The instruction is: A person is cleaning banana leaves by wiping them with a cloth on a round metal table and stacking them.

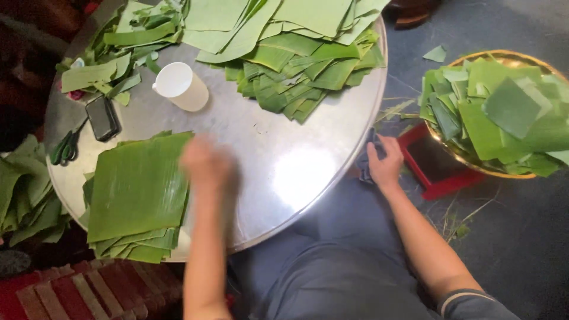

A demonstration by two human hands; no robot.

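The person sits at a round metal table [284, 166]. The left hand [204, 163] is blurred; it lies at the right edge of a stack of cut banana leaves [136, 189] on the near left part of the table, and I cannot tell if it grasps a leaf or only touches it. The right hand [385, 163] is at the right rim of the table, closed on a dark cloth [366, 169], well apart from the stack. Far from the hands lie a white cup [181, 86], a black phone [102, 117], green scissors [64, 148] and a big heap of leaves [296, 53]. On the floor at the right stands a golden tray [504, 56] full of leaves, beside a red tray [438, 163].
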